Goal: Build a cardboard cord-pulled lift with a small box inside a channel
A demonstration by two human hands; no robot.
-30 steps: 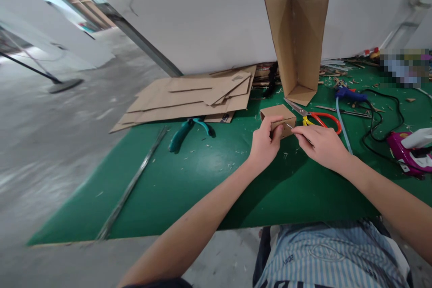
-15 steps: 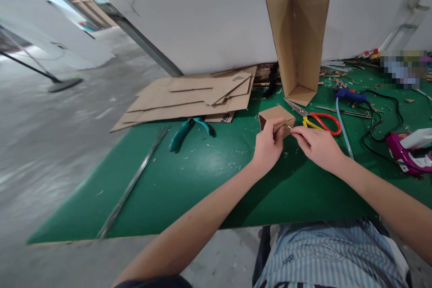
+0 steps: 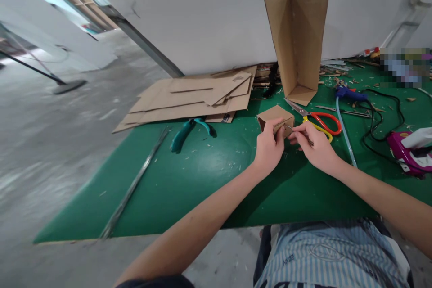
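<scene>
The left hand (image 3: 270, 147) grips a small cardboard box (image 3: 277, 113) over the green table (image 3: 202, 189), thumb against its near face, apparently to steady it while the right hand (image 3: 319, 147) pinches a thin tool (image 3: 290, 128) at that face; scissors (image 3: 319, 114) lie just beyond, probably for easy reach

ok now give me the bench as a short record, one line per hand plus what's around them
left hand: holds the small cardboard box
right hand: pinches a slim tool at the box, type unclear
beyond right hand: scissors, red and yellow handles
behind the box: tall folded cardboard piece, upright
further left: teal-handled tool, flat cardboard sheets
further right: blue glue gun
surface: green table
</scene>
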